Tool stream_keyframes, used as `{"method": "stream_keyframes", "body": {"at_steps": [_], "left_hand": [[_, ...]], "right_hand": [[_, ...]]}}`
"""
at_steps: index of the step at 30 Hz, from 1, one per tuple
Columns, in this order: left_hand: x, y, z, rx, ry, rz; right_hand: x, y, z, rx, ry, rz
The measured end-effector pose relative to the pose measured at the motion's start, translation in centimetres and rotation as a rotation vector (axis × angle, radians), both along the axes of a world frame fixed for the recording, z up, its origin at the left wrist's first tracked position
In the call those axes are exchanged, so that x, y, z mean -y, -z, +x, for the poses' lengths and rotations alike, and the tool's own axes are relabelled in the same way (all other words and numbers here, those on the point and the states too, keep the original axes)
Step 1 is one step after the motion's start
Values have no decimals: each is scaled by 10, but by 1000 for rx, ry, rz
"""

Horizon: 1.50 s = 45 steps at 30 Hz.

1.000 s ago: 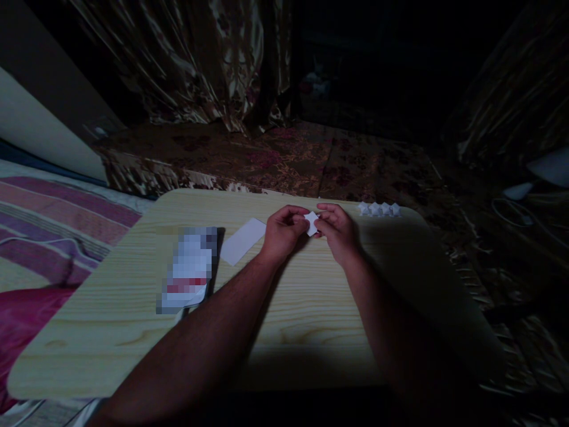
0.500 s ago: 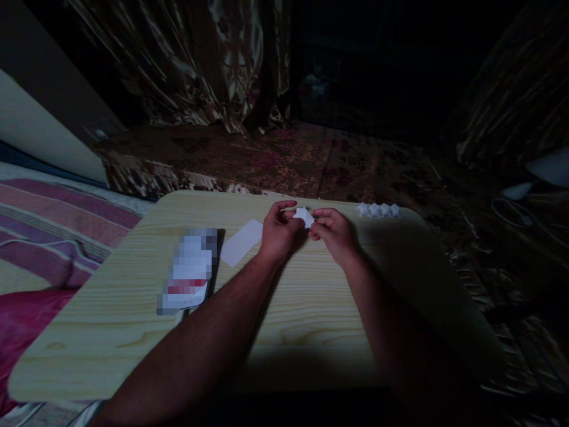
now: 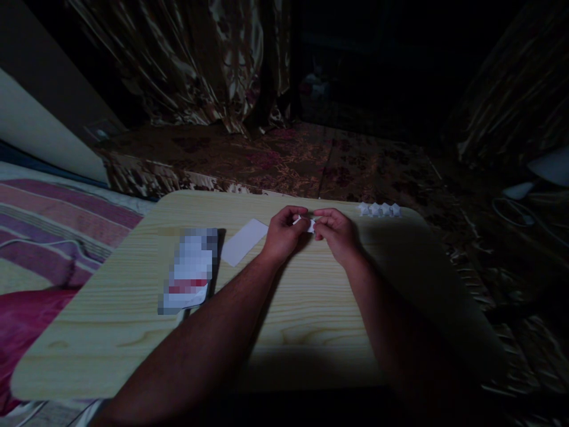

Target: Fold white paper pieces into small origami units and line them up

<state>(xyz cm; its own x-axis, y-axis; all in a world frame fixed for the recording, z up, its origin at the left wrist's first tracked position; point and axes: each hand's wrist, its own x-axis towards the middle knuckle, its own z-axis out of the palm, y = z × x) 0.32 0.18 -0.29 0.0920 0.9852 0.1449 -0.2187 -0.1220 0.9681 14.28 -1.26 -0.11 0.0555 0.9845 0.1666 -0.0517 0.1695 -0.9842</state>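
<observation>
Both my hands meet over the far middle of a light wooden table (image 3: 284,332). My left hand (image 3: 284,234) and my right hand (image 3: 338,234) pinch a small white folded paper star (image 3: 309,223) between their fingertips, so most of it is hidden by the fingers. A white paper strip (image 3: 243,241) lies flat just left of my left hand. Several finished white paper stars (image 3: 379,209) sit in a row at the table's far right edge, beyond my right hand.
A pixelated white and red object (image 3: 190,270) lies on the left part of the table. A striped pink blanket (image 3: 48,225) is at the left. Patterned dark carpet (image 3: 288,160) and shiny curtains (image 3: 191,65) lie beyond; the right side is very dark.
The small paper piece has been turned and squeezed between my fingertips; less of it shows now than before. My hands stay at the same spot.
</observation>
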Motion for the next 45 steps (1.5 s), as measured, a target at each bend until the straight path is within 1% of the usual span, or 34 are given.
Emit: {"method": "stream_keyframes", "body": {"at_steps": [5, 10, 16, 20, 22, 26, 31, 35, 41, 45], "left_hand": [[-2, 6, -2, -52, 0, 6], [-1, 6, -2, -93, 6, 17], [-1, 7, -1, -93, 15, 72], [-2, 9, -1, -129, -11, 69], [-1, 9, -1, -148, -3, 77], [-1, 9, -1, -186, 40, 121], [0, 9, 0, -223, 69, 185], [-1, 10, 0, -253, 46, 219], [-2, 9, -1, -177, 80, 199], [-1, 7, -1, -169, 114, 174]], "right_hand": [[-1, 1, 1, -1, 14, -11], [-2, 2, 1, -22, 49, -8], [-2, 2, 1, -23, 48, -3], [-1, 1, 0, -23, 50, -37], [-1, 1, 0, -7, 52, -58], [-1, 1, 1, 49, 52, -86], [-1, 1, 1, 46, 67, -88], [-1, 1, 1, 63, 77, -75], [-1, 0, 3, 102, 41, -66], [-1, 0, 5, 102, 32, -94]]}}
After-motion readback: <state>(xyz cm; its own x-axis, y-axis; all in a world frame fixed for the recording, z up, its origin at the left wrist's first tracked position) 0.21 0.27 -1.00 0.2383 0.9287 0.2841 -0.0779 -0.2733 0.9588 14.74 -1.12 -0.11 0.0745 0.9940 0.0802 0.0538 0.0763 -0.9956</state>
